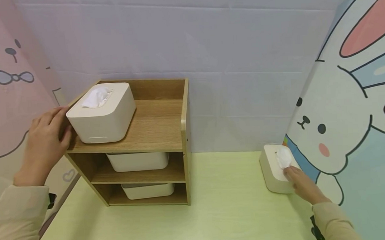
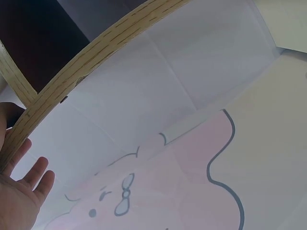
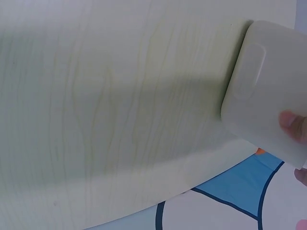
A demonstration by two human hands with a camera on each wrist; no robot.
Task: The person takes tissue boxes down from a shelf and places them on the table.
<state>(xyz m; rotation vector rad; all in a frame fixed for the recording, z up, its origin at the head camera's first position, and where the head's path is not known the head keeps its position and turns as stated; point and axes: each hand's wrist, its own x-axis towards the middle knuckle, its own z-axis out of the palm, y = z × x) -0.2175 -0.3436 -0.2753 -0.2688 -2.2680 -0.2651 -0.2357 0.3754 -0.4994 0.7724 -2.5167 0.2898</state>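
Note:
On the left, my left hand (image 1: pixel 46 140) grips the side panel of a wooden shelf unit (image 1: pixel 161 144), thumb inside and fingers outside; the left wrist view shows those fingers (image 2: pixel 36 172) beyond the panel edge. Beside that hand, a white tissue box (image 1: pixel 110 120) with a tissue sticking out stands on the top board. My right hand (image 1: pixel 303 185) is at a second white tissue box (image 1: pixel 272 170) on the table at right, fingertips by its tissue (image 1: pixel 283 158). In the right wrist view the thumb (image 3: pixel 293 125) overlaps the box's face; whether it grips, I cannot tell.
Two white bins stand in the unit, one on the middle shelf (image 1: pixel 139 161) and one on the bottom shelf (image 1: pixel 148 191). The pale green table (image 1: pixel 227 208) spreads between unit and right box. A rabbit-printed cloth (image 1: pixel 338 128) hangs close on the right, a pink printed one (image 1: pixel 20 99) on the left.

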